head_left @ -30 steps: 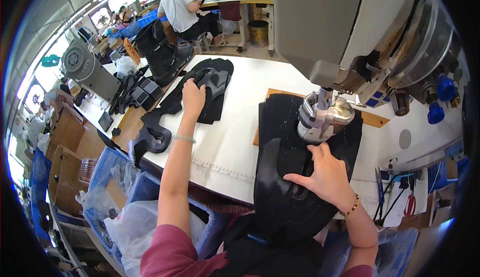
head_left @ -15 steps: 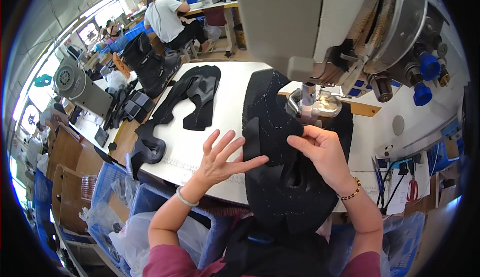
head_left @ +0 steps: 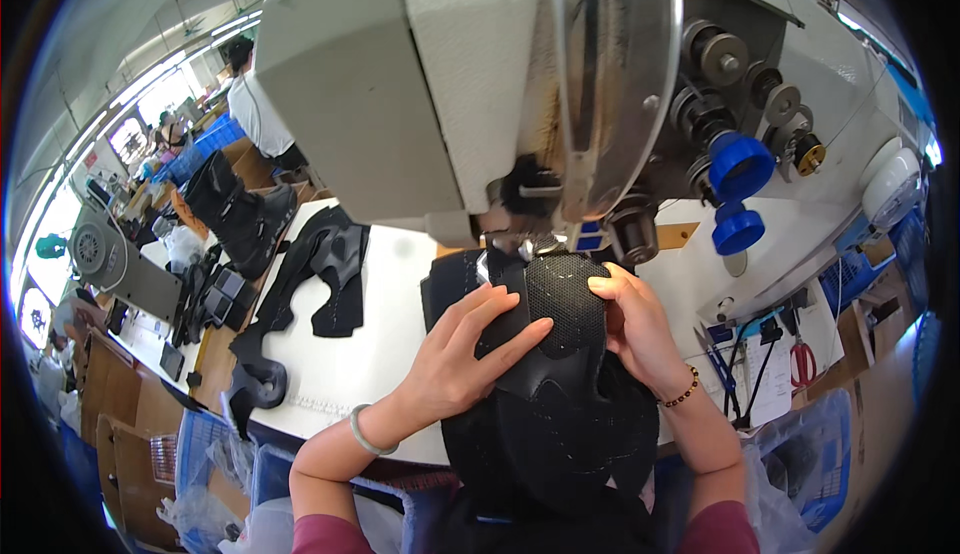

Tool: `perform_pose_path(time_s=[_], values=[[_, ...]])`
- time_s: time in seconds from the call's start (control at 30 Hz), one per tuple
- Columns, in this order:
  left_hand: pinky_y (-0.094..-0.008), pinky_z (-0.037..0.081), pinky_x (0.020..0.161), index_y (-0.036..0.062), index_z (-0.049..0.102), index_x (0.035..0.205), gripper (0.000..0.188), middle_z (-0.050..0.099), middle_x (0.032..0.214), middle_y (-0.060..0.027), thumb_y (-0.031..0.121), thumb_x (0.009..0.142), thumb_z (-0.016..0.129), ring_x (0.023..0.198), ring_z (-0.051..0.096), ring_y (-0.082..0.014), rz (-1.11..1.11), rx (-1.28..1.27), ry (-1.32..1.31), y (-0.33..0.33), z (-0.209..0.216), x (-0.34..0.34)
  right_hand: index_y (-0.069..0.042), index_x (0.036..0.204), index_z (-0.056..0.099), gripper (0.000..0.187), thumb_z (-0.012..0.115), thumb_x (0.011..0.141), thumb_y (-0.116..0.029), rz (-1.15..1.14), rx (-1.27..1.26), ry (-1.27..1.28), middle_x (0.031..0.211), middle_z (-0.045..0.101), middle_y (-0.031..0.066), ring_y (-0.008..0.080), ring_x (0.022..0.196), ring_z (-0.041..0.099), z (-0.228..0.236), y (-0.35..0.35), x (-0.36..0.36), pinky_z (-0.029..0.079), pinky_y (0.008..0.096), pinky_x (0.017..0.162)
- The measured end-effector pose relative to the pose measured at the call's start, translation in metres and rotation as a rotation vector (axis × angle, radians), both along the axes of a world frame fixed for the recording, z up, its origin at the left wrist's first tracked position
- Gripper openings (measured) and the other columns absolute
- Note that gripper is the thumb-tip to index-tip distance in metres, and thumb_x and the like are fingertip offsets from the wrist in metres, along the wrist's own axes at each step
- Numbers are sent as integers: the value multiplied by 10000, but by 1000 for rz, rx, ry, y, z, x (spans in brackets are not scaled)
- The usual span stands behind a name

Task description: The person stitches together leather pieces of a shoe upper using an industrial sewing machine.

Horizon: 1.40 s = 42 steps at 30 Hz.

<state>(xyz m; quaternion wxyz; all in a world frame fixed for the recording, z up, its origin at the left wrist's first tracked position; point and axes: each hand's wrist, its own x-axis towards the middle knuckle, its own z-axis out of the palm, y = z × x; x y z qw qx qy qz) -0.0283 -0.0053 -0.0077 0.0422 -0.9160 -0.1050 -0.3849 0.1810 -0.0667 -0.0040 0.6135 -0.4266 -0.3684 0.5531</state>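
Observation:
In front of me a black boot-upper piece [head_left: 570, 434] with white dashed marking lines lies under the sewing machine [head_left: 350, 84], its near part hanging toward my lap. A mesh-textured section [head_left: 568, 299] faces up close to the presser area, where the machine head hides the needle. My left hand [head_left: 455, 364] rests flat on the piece's left side, fingers stretched and apart. Along the mesh's right edge, my right hand [head_left: 640, 329] grips the piece, thumb on top and fingers curled beneath. Another black cut upper piece [head_left: 345, 254] lies on the white table to the left.
A black boot [head_left: 235, 209] and a grey motor unit [head_left: 105, 254] stand at the left. Red-handled scissors [head_left: 803, 362] lie at the right. Blue crates [head_left: 205, 454] with plastic bags flank me below. A person in white [head_left: 255, 109] sits farther back.
My view has come closer to the machine. The mesh section now faces up where marked black fabric showed before. My left hand has come down onto the piece; my right hand still grips it.

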Motion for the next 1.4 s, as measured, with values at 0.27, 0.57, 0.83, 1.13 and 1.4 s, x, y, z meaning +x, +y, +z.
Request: perform_pose_path(time_s=[0.27,0.57,0.83,1.13,1.4], values=[[-385,501,896,124,644,1145,496,508,1107,-160,54,654,639,1011,547,-315,-29,87,34,15,1,14,-77,921,554,128,544,900,-203,-17,30,158,682,577,3,83,485,520,-25,12,15,356,211,377],[-367,534,861,135,663,1120,440,537,1059,-149,45,689,646,958,568,-283,-22,191,-15,19,-2,17,-67,1101,544,178,479,938,-98,198,255,372,897,601,40,126,796,608,-52,16,30,505,254,643],[-349,541,863,151,670,1108,414,551,1045,-133,34,713,633,949,575,-260,9,224,-32,21,-4,18,-26,923,584,69,538,874,-42,-266,324,-502,814,600,72,145,661,583,-32,5,32,464,290,566],[-368,527,876,151,675,1104,396,579,1047,-130,88,715,640,952,596,-248,12,189,-55,16,1,16,-128,942,696,361,623,641,58,-419,902,-1442,905,665,58,256,846,617,-13,6,26,464,360,777],[-307,559,808,24,708,961,241,656,959,-100,35,734,627,896,651,-211,-109,350,44,-11,7,11,-160,952,710,425,597,632,97,-370,801,-1367,881,691,58,218,829,647,-9,4,25,508,312,754]])
